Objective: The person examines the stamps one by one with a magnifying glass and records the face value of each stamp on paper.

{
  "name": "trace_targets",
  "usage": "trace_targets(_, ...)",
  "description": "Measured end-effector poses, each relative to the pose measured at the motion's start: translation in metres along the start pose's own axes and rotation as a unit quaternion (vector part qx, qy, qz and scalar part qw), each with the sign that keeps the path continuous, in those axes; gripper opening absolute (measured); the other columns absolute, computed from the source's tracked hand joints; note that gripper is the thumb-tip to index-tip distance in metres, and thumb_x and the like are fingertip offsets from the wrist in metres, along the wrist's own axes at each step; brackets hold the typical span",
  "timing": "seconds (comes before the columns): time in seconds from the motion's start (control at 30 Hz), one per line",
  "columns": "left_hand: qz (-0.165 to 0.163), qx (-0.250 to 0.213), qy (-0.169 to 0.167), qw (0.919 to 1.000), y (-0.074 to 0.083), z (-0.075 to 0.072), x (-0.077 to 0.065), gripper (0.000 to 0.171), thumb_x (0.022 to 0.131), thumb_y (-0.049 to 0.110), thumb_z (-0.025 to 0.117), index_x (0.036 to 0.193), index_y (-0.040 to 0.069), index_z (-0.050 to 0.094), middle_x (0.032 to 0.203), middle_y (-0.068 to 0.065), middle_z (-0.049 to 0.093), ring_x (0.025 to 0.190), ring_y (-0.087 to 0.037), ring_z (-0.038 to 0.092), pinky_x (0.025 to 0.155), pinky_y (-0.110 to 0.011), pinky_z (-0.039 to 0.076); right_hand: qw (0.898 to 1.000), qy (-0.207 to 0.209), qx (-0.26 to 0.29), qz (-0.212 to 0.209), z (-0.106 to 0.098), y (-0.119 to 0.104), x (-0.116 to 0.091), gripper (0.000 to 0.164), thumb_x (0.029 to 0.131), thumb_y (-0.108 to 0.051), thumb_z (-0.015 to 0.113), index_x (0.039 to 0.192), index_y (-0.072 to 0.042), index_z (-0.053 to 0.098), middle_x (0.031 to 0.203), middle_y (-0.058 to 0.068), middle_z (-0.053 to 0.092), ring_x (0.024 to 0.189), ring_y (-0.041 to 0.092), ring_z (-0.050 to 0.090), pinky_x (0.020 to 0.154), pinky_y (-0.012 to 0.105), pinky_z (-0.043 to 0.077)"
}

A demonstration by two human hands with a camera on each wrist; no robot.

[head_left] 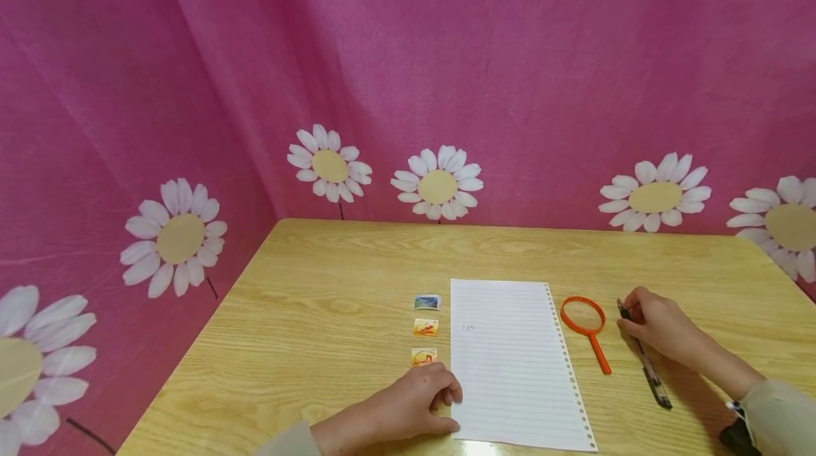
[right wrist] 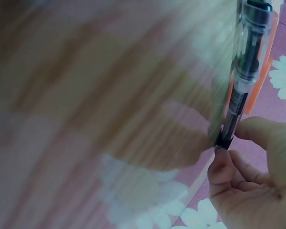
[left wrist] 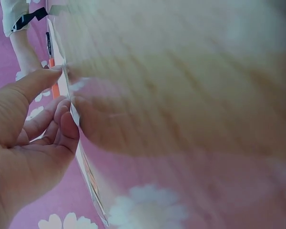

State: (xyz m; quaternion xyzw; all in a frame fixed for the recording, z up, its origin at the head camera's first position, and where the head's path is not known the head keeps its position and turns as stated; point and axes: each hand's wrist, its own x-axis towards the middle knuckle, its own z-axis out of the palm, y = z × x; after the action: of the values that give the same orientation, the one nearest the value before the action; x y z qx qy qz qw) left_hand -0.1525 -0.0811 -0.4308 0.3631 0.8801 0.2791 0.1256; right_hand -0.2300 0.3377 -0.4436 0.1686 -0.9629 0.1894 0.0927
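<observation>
A sheet of lined paper (head_left: 510, 371) with holes down its right edge lies on the table, with small handwriting near its upper left. At its lower left edge rests my left hand (head_left: 414, 403), fingers loosely bent, thumb and fingertips touching the edge. To the right, my right hand (head_left: 663, 321) pinches the far end of a black and clear pen (head_left: 652, 378) between thumb and fingers. The pen lies slanted along the table; the right wrist view shows the pen (right wrist: 243, 81) close up. A red magnifying glass (head_left: 596, 350) lies between paper and pen.
Three small stamp-like pictures form a column left of the paper: a blue-green one (head_left: 428, 302), a yellow one (head_left: 426, 328) and another yellow one (head_left: 423, 355) just beyond my left hand. A pink curtain (head_left: 510, 73) with daisies hangs behind the wooden table (head_left: 306, 300).
</observation>
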Motion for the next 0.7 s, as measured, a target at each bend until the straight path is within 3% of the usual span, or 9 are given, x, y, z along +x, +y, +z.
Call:
trace_targets(0.4, -0.007, 0.002, -0.009, 0.9999, -0.0010, -0.0013, 0.0018, 0.022, 0.083, 0.018, 0.078, 0.097, 0.013, 0.062, 0.084, 0.011, 0.050, 0.069, 0.007, 0.038, 0.067, -0.007, 0.040, 0.999, 0.034, -0.013, -0.024, 0.0042, -0.0005, -0.0009, 0.035, 0.079, 0.005, 0.074, 0.091, 0.002, 0.041, 0.065, 0.000, 0.040, 0.055, 0.001, 0.027, 0.051, 0.021, 0.028)
trace_targets(0.7, -0.008, -0.006, -0.012, 0.9999, -0.0018, -0.0002, 0.0008, 0.022, 0.084, 0.018, 0.077, 0.098, 0.012, 0.062, 0.084, 0.011, 0.050, 0.069, 0.007, 0.038, 0.067, -0.007, 0.040, 0.995, 0.071, 0.017, -0.067, -0.0007, 0.0002, -0.0035, 0.038, 0.078, 0.012, 0.069, 0.098, -0.002, 0.039, 0.060, -0.006, 0.037, 0.052, -0.005, 0.025, 0.048, 0.019, 0.027)
